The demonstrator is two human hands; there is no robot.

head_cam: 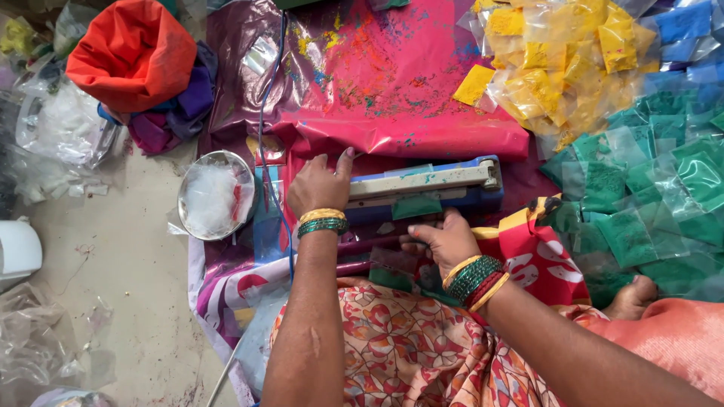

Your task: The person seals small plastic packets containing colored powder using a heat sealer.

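While the left hand [320,185] lies flat on the near end of the blue heat sealer [422,188] at frame centre, fingers spread and pressing down on its arm rather than wrapped round anything, the right hand [445,241] sits just below the sealer. Right thumb and fingers pinch the lower edge of a small clear packet of green powder [416,206], whose upper part lies under the sealer's closed arm. How many fingers grip cannot be told; some are hidden beneath the palm.

Sealer: long, blue body, pale top bar, lying roughly horizontal on a pink plastic sheet [400,83] smeared with coloured powder. A blue cord [262,128] runs from the top of the frame down past the left wrist.

Both wrists carry green and gold bangles; the right also red.

Surroundings:
- Right of frame: heap of green powder packets [648,188], touching the sheet's edge.
- Upper right: heap of yellow powder packets [566,60], with a few blue packets [686,30] at the far corner.
- Left of the left hand: round steel dish [216,194] holding clear plastic bags.
- Upper left: orange cloth bundle [132,53] on purple cloth.
- Lower frame: patterned orange garment [407,354] across the lap; a bare foot [630,298] at lower right.
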